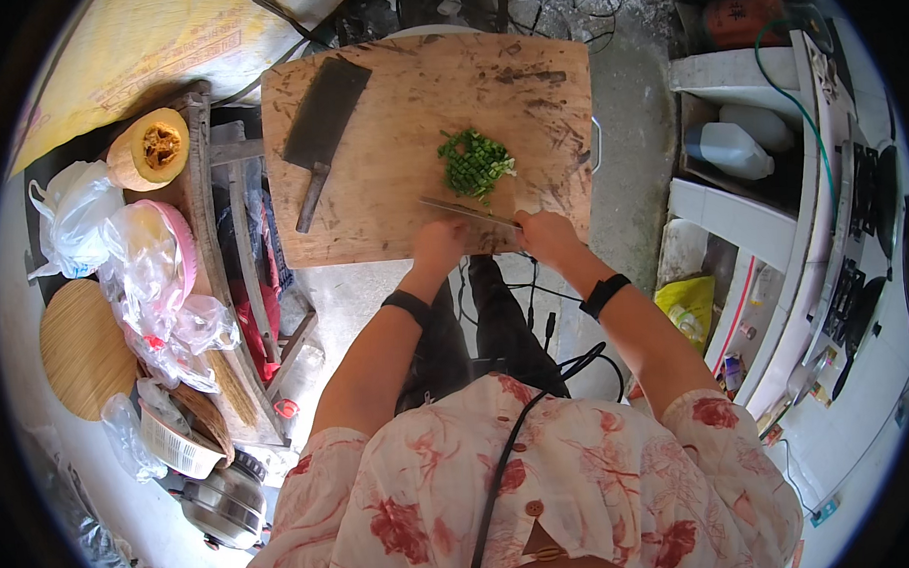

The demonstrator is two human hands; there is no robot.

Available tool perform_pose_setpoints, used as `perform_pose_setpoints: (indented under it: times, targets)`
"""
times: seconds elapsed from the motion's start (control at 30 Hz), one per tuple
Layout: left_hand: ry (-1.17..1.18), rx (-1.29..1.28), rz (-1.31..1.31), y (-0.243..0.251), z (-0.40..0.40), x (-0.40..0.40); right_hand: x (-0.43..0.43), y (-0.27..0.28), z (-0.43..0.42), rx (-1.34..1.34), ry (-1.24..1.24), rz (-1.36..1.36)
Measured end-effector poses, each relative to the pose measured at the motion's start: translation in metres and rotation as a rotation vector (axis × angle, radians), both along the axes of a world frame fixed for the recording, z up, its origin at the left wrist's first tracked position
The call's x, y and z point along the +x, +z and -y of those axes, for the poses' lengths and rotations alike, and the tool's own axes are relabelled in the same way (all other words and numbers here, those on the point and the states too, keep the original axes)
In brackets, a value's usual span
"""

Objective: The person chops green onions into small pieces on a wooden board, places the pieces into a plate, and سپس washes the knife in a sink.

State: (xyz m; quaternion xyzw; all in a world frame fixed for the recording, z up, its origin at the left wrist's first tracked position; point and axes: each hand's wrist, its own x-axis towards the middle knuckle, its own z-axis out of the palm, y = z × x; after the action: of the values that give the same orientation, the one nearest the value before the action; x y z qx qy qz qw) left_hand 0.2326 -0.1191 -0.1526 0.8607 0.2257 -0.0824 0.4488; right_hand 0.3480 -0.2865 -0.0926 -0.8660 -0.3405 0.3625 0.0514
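Note:
My right hand (549, 235) grips the handle of a kitchen knife (468, 211) at the near edge of a wooden cutting board (405, 173). The narrow blade points left across the wood. My left hand (439, 243) is beside the blade, at the board's near edge. It is blurred and its fingertips are hidden, so whether it holds anything is unclear. Just beyond the blade lies a pile of chopped green vegetable (476, 164), probably scallion. On the board's left side rests a cleaver (328, 112) with a dark blade, its wooden handle towards me.
To the left, a wooden bench (222, 292) carries a cut pumpkin (149, 150), plastic bags (80, 214) and a pink-rimmed bowl (179, 245). A steel pot (225, 502) stands lower left. On the right is a tiled counter (737, 218) with plastic jugs (731, 150). Black cables (577, 362) hang near my legs.

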Motion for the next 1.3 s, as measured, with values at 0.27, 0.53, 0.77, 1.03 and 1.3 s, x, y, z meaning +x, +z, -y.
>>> perform_pose_setpoints:
  times: [0.27,0.53,0.77,1.03,1.3]
  targets:
    - [-0.011,-0.014,-0.071,0.0,0.003,0.015,-0.005,-0.026,-0.025,0.105,-0.039,0.05]
    - [0.188,-0.194,0.038,0.003,-0.006,0.021,0.014,-0.006,-0.01,0.278,-0.468,0.024]
    - [0.158,-0.195,-0.053,0.005,-0.011,0.029,0.028,-0.002,-0.016,0.161,-0.424,0.065]
    - [0.192,-0.274,-0.101,-0.007,-0.013,0.019,0.029,0.01,-0.022,0.085,-0.349,0.077]
    - [0.17,-0.215,-0.095,0.001,-0.008,0.019,0.025,0.007,-0.022,0.047,-0.36,0.089]
